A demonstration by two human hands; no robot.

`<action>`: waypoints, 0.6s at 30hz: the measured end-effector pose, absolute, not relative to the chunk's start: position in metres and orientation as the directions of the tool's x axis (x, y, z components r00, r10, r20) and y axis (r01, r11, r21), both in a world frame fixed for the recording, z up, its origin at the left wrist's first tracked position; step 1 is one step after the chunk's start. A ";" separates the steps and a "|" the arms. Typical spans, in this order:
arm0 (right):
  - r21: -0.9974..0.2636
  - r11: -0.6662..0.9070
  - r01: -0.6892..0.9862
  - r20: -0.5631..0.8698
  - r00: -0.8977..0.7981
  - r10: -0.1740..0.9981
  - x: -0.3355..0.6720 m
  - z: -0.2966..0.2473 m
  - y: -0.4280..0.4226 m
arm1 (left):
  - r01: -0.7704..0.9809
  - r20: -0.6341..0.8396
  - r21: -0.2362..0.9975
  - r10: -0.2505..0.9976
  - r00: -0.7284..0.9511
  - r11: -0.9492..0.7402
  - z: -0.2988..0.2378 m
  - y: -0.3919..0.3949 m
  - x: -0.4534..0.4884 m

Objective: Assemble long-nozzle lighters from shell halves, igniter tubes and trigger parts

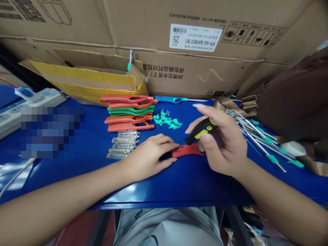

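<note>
My left hand (147, 159) rests on a red plastic lighter body (188, 150), pinning it flat on the blue bench top (164, 184). My right hand (220, 140) grips a black-and-yellow screwdriver (202, 130) with its tip down at the red body, near my left fingertips. Left of my hands lies a stack of small metal-and-clear lighter inserts (123, 145). Behind them are stacked red and green lighter bodies (129, 110), and several teal plastic pieces (166, 120) lie in a loose heap. Metal rods with teal collars (263, 143) fan out right of my right hand.
A blue utility lighter (179, 99) lies at the back edge of the bench. A white power strip (30, 106) sits at the left, beside a blurred patch. Cardboard boxes and a yellow-taped flap stand behind. A brown bag (292, 92) hangs at the right.
</note>
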State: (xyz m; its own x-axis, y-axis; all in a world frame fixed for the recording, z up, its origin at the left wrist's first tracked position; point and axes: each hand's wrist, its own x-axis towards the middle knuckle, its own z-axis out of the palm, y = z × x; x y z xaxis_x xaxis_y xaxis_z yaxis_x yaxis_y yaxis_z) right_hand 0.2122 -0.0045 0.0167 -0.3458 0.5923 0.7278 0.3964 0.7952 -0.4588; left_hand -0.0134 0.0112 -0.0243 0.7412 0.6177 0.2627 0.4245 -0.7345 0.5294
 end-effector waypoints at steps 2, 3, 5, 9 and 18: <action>-0.305 0.824 0.477 0.800 -0.342 0.494 0.210 0.018 -0.005 | 0.422 0.259 0.532 0.616 0.744 -0.734 -0.024 0.011 -0.012; -0.231 0.819 0.526 0.825 -0.341 0.451 0.210 0.019 -0.005 | 0.422 0.257 0.533 0.616 0.745 -0.733 -0.024 0.011 -0.012; -0.184 0.801 0.570 0.834 -0.341 0.434 0.209 0.021 -0.007 | 0.422 0.256 0.534 0.615 0.746 -0.733 -0.023 0.011 -0.012; -0.396 0.791 0.466 0.739 -0.351 0.576 0.209 0.019 -0.008 | 0.425 0.266 0.525 0.617 0.741 -0.737 -0.024 0.011 -0.013; -0.363 0.771 0.524 0.767 -0.302 0.567 0.209 0.019 -0.008 | 0.416 0.269 0.531 0.613 0.743 -0.738 -0.024 0.012 -0.012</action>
State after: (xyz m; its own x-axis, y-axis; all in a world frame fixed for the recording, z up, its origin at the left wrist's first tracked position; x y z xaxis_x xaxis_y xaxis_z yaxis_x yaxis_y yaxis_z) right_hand 0.2088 -0.0081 0.0193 -0.3022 0.5666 0.7665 0.5239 0.7705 -0.3631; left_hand -0.0125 0.0121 -0.0238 0.7430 0.6126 0.2694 0.4160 -0.7381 0.5311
